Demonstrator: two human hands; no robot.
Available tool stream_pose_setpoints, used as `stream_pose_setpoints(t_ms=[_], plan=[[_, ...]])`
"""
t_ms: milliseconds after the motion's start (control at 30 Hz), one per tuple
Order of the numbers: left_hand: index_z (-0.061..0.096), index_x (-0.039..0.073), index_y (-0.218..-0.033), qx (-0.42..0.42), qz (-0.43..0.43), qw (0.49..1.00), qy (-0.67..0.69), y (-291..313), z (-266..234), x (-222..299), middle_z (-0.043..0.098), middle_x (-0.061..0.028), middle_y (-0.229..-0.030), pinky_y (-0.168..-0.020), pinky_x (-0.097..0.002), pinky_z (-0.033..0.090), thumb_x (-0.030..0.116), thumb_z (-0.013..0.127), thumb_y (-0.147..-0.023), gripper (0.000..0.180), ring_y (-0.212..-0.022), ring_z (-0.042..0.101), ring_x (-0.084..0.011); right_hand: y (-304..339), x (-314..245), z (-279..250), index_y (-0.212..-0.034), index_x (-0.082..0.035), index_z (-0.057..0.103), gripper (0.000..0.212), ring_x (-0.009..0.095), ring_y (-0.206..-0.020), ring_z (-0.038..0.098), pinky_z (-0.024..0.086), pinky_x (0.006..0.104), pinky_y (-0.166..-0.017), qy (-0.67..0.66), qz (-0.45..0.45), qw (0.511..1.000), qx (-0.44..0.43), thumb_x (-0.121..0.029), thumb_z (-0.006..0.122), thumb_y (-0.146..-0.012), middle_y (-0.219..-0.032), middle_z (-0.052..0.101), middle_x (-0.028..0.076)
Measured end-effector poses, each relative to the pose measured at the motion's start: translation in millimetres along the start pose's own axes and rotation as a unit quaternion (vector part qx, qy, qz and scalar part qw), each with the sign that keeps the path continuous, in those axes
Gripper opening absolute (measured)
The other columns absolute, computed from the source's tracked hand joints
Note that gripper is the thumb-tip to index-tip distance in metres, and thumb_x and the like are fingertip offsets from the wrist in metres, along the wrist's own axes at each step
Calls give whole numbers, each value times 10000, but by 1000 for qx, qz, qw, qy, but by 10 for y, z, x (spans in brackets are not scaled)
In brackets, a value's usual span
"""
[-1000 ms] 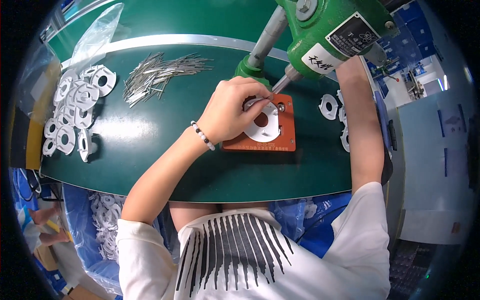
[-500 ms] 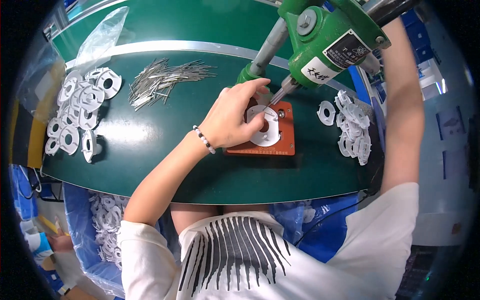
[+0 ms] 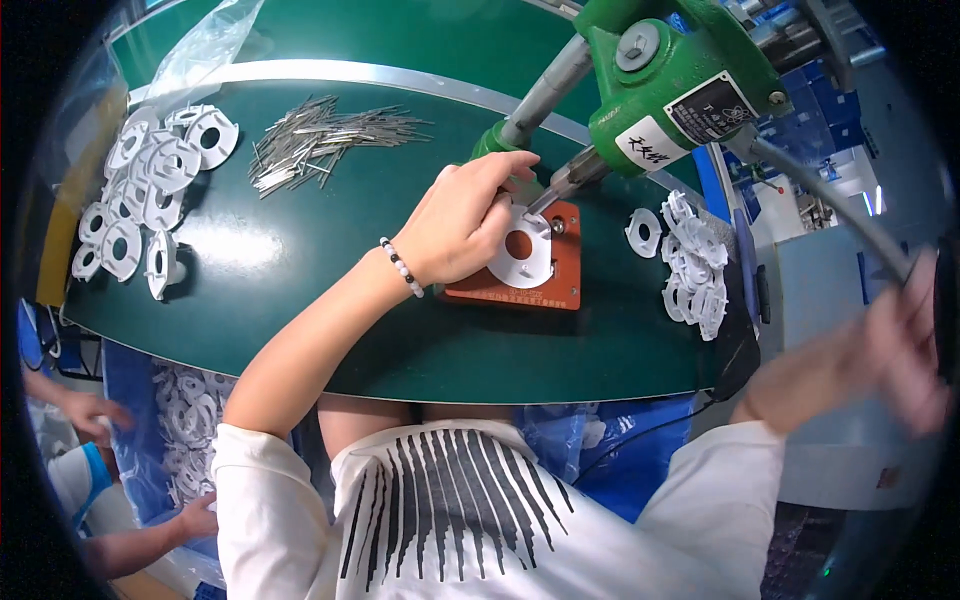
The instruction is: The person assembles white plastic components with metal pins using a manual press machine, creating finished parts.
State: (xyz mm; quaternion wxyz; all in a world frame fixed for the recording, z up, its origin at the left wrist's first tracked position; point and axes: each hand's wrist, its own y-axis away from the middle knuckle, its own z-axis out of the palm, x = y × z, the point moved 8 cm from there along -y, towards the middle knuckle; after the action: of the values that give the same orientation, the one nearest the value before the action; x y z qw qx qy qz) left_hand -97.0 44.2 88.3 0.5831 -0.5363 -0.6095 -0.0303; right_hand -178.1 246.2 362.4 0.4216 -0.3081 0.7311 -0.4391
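Note:
My left hand (image 3: 462,222), with a beaded bracelet at its wrist, is closed at the left edge of a round white plastic part (image 3: 533,268) with a central hole. This part sits on an orange fixture block (image 3: 560,290). The fingertips are partly hidden. Over the part's upper edge, the slanted metal tip (image 3: 560,188) of a green hand press (image 3: 640,100) comes down close to my fingers. Far out to the right, my right hand (image 3: 905,345), blurred by motion, is wrapped about the end of the press lever (image 3: 840,205).
Thin metal pins (image 3: 325,140) lie heaped at the table's back left. White plastic parts (image 3: 150,165) are piled at left, with another pile (image 3: 695,265) at right. Below the table's left edge, another person's hands (image 3: 90,415) are by a blue lined bin (image 3: 140,400) of white parts.
My right arm has swung from high beside the press down and outward, bringing the lever into view. My left thumb has drawn back from the part's middle. Another person's hands have come in at lower left.

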Motion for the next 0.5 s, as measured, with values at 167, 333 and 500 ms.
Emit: stream_pose_setpoints(t_ms=[167, 333, 500], plan=[[474, -11, -1161, 2, -26, 1000, -4, 61, -40, -16, 593, -152, -1003, -785, -353, 450, 0, 398, -794, 375, -859, 573, -275, 1539, 86, 742, -575, -181, 461, 212, 138, -583, 492, 380, 344, -672, 376, -21, 893, -245, -155, 647, -672, -532, 440, -48], [483, -6, -1160, -2, -32, 999, 7, -26, 16, 43, 592, -147, -995, -772, -339, 456, 10, 412, -811, 357, -864, 578, -261, 2227, 593, 728, -713, -215, 450, 337, 168, -923, 527, 189, 557, -1043, 429, -84, 895, -91, -49, 726, -614, -832, 552, -69], [482, 0, -1168, 4, -54, 999, 7, 32, -41, -82, 585, -157, -1005, -782, -331, 457, 14, 413, -820, 355, -885, 581, -266, 1731, 315, 844, -666, -186, 457, 282, 145, -846, 538, 76, 551, -1070, 443, -44, 854, -269, -281, 721, -697, -818, 599, -98]])
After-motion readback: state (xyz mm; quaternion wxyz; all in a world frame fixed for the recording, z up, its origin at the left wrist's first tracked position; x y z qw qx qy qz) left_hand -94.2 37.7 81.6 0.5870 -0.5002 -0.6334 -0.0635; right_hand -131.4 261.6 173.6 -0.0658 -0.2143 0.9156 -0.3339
